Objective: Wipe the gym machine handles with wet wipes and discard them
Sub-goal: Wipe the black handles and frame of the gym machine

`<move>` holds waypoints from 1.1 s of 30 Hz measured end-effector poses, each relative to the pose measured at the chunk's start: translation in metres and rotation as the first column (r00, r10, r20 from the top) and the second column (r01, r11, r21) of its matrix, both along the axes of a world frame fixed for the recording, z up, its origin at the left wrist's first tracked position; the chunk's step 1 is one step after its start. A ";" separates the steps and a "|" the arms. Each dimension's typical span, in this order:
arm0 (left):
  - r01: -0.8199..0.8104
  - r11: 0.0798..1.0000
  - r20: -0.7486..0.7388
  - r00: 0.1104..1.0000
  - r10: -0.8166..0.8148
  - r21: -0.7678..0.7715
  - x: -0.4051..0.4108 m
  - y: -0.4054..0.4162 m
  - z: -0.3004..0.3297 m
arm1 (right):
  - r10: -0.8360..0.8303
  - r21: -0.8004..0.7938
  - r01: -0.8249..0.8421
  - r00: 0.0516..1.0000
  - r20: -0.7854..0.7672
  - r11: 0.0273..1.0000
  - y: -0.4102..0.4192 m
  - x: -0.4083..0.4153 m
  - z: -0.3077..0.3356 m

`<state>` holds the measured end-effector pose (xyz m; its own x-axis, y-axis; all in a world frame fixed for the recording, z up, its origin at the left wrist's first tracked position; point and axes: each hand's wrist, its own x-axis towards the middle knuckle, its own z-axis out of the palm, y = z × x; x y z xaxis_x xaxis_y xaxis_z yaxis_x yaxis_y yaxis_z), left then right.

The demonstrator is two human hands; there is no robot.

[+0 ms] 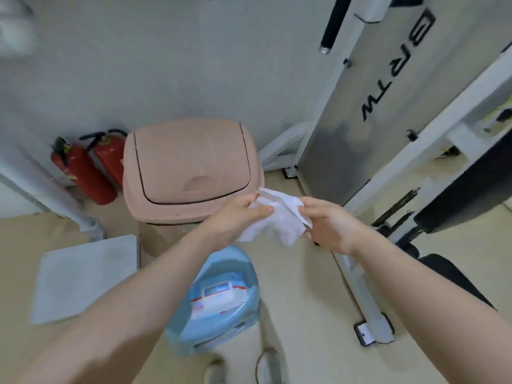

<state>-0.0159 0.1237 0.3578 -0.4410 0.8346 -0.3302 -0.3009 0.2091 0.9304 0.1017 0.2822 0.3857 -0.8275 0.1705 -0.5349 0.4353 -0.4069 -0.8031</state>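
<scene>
A white wet wipe [279, 217] hangs crumpled between both hands, just in front of the pink bin's near right corner. My left hand [238, 214] pinches its left side. My right hand [328, 223] pinches its right edge. The pink bin [188, 167] stands against the wall with its swing lid closed. Below my hands a pack of wet wipes [219, 297] lies on a light blue stool [230, 267]. The white gym machine frame [340, 101] rises at the right, with a black bar handle [333, 23] at the top.
Two red fire extinguishers [83, 173] stand left of the bin by the wall. A grey flat mat [83, 275] lies on the beige floor at the left. The machine's white base rail [363, 295] and a black padded seat [465, 198] fill the right side. A shoe [268, 367] shows at the bottom.
</scene>
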 end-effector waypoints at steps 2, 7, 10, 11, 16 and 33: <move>0.077 0.997 -0.049 0.996 -0.076 0.014 0.005 0.015 0.034 | -0.085 -0.039 0.083 0.994 -0.062 0.996 0.010 0.012 0.029; 0.210 0.976 -0.288 0.933 -0.217 -0.053 0.018 0.069 0.092 | -0.289 0.051 0.288 0.957 0.028 0.956 0.048 0.031 0.060; 0.228 0.962 -0.402 0.875 -0.270 -0.151 0.024 0.107 0.111 | -0.493 0.055 0.491 0.854 0.165 0.869 0.089 0.035 0.060; 0.224 0.957 -0.424 0.860 -0.283 -0.185 0.024 0.120 0.115 | -0.552 0.055 0.553 0.811 0.192 0.831 0.103 0.037 0.062; 0.169 0.936 -0.516 0.797 -0.314 -0.309 0.019 0.186 0.134 | -0.202 0.491 0.213 0.976 -0.078 0.845 0.163 0.033 0.086; -0.111 0.916 -0.726 0.649 -0.227 -0.386 -0.043 0.265 0.143 | 0.211 0.003 -0.215 0.957 -0.199 0.977 0.291 -0.050 0.095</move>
